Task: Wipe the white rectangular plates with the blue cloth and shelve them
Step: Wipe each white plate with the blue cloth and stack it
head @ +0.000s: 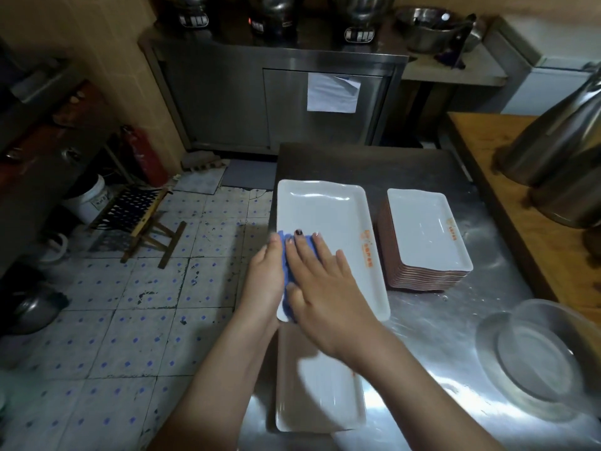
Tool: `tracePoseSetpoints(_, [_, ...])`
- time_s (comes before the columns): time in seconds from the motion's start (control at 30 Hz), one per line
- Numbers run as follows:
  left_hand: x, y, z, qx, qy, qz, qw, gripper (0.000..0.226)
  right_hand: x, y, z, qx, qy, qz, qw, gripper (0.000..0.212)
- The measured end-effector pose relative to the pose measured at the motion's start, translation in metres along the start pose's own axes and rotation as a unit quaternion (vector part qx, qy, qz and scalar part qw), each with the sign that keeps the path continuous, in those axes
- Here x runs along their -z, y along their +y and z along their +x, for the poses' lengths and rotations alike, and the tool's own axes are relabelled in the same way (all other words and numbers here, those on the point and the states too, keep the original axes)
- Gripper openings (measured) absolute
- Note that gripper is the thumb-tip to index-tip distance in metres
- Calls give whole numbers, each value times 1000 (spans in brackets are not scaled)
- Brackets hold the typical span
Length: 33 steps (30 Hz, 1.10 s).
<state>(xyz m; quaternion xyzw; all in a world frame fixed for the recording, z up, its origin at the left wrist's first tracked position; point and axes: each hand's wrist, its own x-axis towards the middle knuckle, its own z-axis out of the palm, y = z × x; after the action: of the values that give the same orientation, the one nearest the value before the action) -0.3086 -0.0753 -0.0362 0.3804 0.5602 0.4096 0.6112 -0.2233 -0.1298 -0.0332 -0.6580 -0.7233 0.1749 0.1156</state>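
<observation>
A white rectangular plate (325, 219) with orange print on its right rim is held above the steel table's left edge. My left hand (265, 278) grips its left rim from the side. My right hand (320, 281) lies flat on the plate's near part and presses the blue cloth (287, 275) onto it; only a strip of cloth shows between the hands. Another white plate (320, 398) lies on the table under my forearms. A stack of several white plates (426, 236) with brown undersides stands to the right.
The steel table (439, 323) carries clear glass bowls (536, 359) at the near right. A wooden counter (520, 196) with large steel pots (559, 148) runs along the right. Tiled floor, a folding stool (146, 216) and a fire extinguisher (146, 154) lie to the left.
</observation>
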Motion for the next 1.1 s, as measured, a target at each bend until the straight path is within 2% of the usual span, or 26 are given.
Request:
tracePoseSetpoints(0.17, [1, 3, 1, -15, 17, 17, 1000, 39, -3, 8, -5, -14, 19, -62, 998, 57])
tracePoseSetpoints(0.3, [3, 6, -2, -31, -3, 23, 999, 36, 11, 42, 4, -74, 94, -174, 977, 63])
tracePoseSetpoints(0.47, [5, 10, -7, -42, -31, 44, 998, 36, 19, 65, 31, -150, 112, -123, 975, 56])
tracePoseSetpoints(0.6, [12, 15, -1, -25, 18, 28, 999, 37, -5, 45, 2, -67, 69, -87, 992, 60])
tracePoseSetpoints(0.7, [16, 11, 1, -19, 38, 41, 998, 36, -7, 45, -1, -48, 14, -28, 998, 61])
tracePoseSetpoints(0.77, [15, 6, -2, -11, 29, 47, 998, 36, 5, 54, 19, -54, 21, -55, 997, 54])
tracePoseSetpoints(0.9, [9, 2, -7, -5, 3, 67, 998, 37, 25, 65, 49, -119, 79, -105, 984, 50])
tracePoseSetpoints(1.1, [17, 0, 1, -21, 34, 65, 997, 38, -10, 43, 1, -87, 63, -87, 990, 52])
